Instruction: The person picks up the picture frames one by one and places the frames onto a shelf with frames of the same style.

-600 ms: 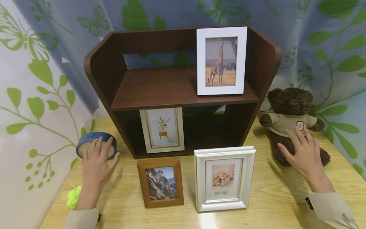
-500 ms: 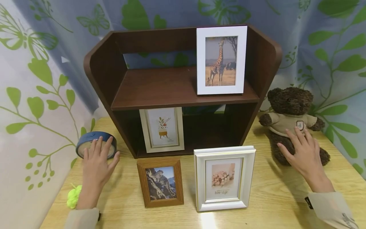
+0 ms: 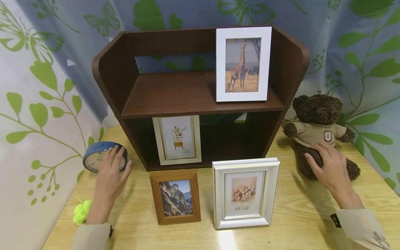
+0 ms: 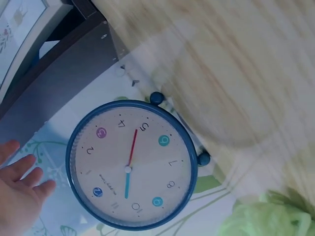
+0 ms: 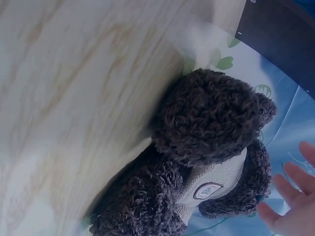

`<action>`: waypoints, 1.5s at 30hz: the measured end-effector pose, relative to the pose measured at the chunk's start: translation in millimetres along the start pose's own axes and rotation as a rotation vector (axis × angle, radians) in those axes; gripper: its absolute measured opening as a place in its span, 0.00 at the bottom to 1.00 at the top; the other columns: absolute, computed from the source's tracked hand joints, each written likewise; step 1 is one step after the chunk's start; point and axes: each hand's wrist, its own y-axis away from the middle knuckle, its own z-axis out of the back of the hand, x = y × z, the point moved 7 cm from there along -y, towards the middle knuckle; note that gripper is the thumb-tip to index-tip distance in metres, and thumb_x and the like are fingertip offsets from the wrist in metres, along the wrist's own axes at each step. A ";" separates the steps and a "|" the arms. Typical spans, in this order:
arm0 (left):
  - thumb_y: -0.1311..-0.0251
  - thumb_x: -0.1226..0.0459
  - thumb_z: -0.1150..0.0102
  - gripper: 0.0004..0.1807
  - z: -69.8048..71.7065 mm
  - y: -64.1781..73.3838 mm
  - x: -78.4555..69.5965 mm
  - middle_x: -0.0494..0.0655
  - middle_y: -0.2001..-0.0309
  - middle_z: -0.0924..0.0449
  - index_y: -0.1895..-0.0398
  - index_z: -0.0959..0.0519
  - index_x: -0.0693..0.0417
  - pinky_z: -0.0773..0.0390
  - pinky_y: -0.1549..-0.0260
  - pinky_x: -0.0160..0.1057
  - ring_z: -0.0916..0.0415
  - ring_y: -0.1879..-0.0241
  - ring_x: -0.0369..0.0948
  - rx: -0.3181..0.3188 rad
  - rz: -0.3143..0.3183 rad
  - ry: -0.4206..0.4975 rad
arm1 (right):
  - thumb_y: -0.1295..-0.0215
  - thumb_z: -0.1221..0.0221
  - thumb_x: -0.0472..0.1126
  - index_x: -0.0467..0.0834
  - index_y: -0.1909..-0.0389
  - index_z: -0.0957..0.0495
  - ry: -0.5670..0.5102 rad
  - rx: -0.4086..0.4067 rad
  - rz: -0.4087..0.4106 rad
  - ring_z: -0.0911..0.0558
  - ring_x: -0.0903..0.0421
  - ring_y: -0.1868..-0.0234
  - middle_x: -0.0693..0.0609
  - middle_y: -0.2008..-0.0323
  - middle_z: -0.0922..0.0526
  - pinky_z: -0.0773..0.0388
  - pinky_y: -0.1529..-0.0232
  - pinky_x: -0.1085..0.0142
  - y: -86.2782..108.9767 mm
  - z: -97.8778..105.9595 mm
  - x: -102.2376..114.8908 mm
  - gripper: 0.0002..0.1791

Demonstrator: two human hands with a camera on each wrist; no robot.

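Observation:
A blue-rimmed round clock (image 3: 93, 160) stands at the left of the table. My left hand (image 3: 109, 177) hovers in front of it, covering part of its face, with fingers straight and relaxed. In the left wrist view, a gap shows between the fingertips and the clock (image 4: 113, 157). At the right sits a brown teddy bear (image 3: 318, 109) in a beige sweater. My right hand (image 3: 333, 172) is held before its belly and legs, fingers loosely extended. The right wrist view shows those fingers apart from the teddy bear (image 5: 206, 118). Neither hand holds anything.
A dark brown two-tier shelf (image 3: 175, 93) stands between the hands. It bears a giraffe picture frame (image 3: 221, 69) above and a cream frame (image 3: 196, 139) below. In front stand a brown wooden frame (image 3: 196, 198) and a white frame (image 3: 218, 194). A yellow-green fluffy thing (image 3: 82, 212) lies left.
My left hand has shifted slightly right, its fingers closer together, baring more of the clock face. My right hand's fingers have drawn together a little. The frames, clock and bear stay in place.

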 end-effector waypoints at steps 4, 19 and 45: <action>0.27 0.47 0.64 0.34 4.0 -4.3 -6.5 0.72 0.49 0.26 0.47 0.26 0.73 0.31 0.49 0.62 0.30 0.50 0.66 -0.082 -0.058 0.000 | 0.29 0.53 0.60 0.30 0.59 0.21 -0.031 -0.062 0.078 0.24 0.33 0.60 0.33 0.61 0.20 0.31 0.60 0.37 -0.9 0.0 6.3 0.33; 0.34 0.59 0.48 0.23 -3.2 -16.1 -13.4 0.70 0.59 0.23 0.49 0.24 0.73 0.30 0.59 0.57 0.29 0.62 0.62 -0.096 -0.011 0.009 | 0.29 0.54 0.60 0.34 0.69 0.19 -0.163 -0.098 0.170 0.26 0.45 0.68 0.40 0.73 0.18 0.36 0.64 0.51 6.7 3.3 36.2 0.32; 0.43 0.67 0.36 0.20 -17.7 -20.9 -16.1 0.72 0.59 0.24 0.57 0.25 0.78 0.27 0.58 0.57 0.31 0.58 0.63 -0.120 0.035 0.057 | 0.31 0.44 0.46 0.37 0.65 0.18 -0.564 0.066 0.241 0.22 0.69 0.57 0.49 0.67 0.17 0.30 0.51 0.83 30.8 -0.7 102.0 0.15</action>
